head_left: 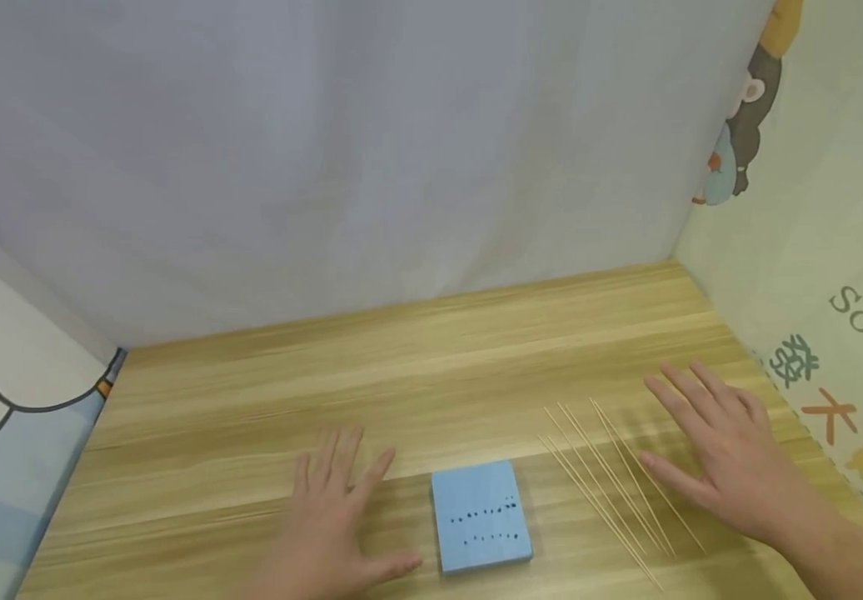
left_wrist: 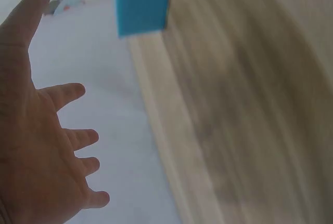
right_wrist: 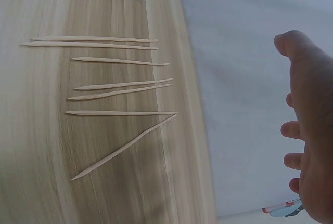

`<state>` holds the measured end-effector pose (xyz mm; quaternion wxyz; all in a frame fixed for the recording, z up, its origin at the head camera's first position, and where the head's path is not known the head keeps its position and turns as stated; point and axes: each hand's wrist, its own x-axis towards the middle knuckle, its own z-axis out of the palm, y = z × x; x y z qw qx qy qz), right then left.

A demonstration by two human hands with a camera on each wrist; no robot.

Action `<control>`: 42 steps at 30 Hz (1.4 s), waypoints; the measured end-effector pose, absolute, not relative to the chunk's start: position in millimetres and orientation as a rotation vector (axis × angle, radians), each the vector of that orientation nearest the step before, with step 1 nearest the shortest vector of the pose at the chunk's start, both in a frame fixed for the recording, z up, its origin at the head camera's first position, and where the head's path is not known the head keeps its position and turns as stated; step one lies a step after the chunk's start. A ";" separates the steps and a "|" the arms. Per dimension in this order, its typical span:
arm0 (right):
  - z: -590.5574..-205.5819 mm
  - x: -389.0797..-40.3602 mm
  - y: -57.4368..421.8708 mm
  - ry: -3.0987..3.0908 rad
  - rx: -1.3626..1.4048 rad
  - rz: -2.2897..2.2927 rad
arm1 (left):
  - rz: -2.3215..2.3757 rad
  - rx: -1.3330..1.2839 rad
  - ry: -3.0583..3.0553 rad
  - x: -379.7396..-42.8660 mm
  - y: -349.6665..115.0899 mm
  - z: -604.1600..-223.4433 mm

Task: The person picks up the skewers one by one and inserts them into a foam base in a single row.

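A square blue foam block with two rows of dark dots on its top lies on the table, nearer to my left hand. Several thin wooden skewers lie loosely side by side to the right of it; in the right wrist view the skewers show pointed ends. My left hand is held left of the block with fingers spread, holding nothing. To the right of the skewers is my right hand, its fingers extended and nothing in them. A corner of the block tops the left wrist view.
The wood-grain table meets a pale grey curtain-like backdrop at the back. A printed panel with cartoon figures and lettering stands along the right edge, another printed panel along the left.
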<state>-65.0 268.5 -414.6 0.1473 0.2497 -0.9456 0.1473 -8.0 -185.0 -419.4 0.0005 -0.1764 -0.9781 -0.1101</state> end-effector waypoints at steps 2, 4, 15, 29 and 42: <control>-414.6 -63.7 268.4 -2.725 0.715 0.425 | -0.358 -0.600 -3.100 -8.6 -174.6 -424.2; -414.5 -62.5 268.5 -2.729 0.708 0.427 | -0.388 -0.625 -3.120 -9.3 -165.7 -428.1; -415.1 -56.4 269.9 -2.726 0.686 0.420 | -0.454 -0.623 -3.186 -15.0 -145.7 -435.7; -416.0 -54.0 270.7 -2.733 0.670 0.419 | -0.403 -0.602 -3.192 -15.7 -142.6 -437.4; -454.8 -50.3 274.8 -2.827 0.649 0.319 | -0.389 -0.599 -3.181 -15.8 -142.4 -438.2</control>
